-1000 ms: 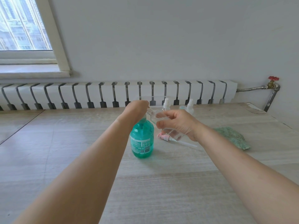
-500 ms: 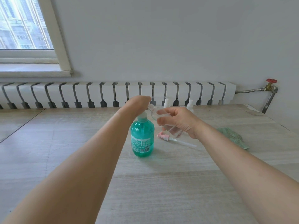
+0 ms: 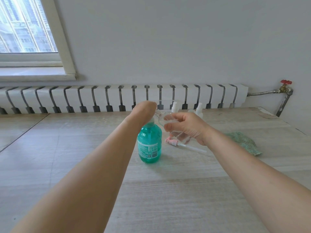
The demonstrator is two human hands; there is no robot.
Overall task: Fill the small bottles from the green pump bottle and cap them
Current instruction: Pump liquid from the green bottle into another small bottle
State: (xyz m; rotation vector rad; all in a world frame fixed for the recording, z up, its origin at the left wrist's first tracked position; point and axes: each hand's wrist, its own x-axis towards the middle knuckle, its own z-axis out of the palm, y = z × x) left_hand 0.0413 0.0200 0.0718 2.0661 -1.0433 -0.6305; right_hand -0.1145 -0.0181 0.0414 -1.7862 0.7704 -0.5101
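**Inspector A:** What is being gripped, and by which hand?

**Inspector B:** A clear small bottle (image 3: 175,130) is being held in the right hand (image 3: 188,127), the fingers being curled round its body. It is being kept tilted, its long axis running from the palm up and leftward, its open neck being presented at the left hand (image 3: 145,109).

**Inspector A:** And the left hand?

**Inspector B:** It is being rested on the pump head of the green pump bottle (image 3: 149,145), which is standing upright directly beneath it on the table (image 3: 168,190). The fingers are being hidden behind the wrist, so whether they are straight or curled on the pump cannot be told.

**Inspector A:** Which relation is governing the coming move?

**Inspector B:** The neck of the held bottle is lying just beside the left hand, on its right side, where the nozzle is judged to be. The nozzle itself is being hidden, so alignment cannot be confirmed. The left hand is the nearer to the pump; a downward press is judged to be the pending action.

**Inspector A:** Is the cap being accounted for?

**Inspector B:** A pink spray cap with its dip tube (image 3: 183,145) is lying flat below the right hand. Two white-capped bottles (image 3: 198,109) are standing beyond that grip, and a green cloth (image 3: 244,143) is lying to its right.
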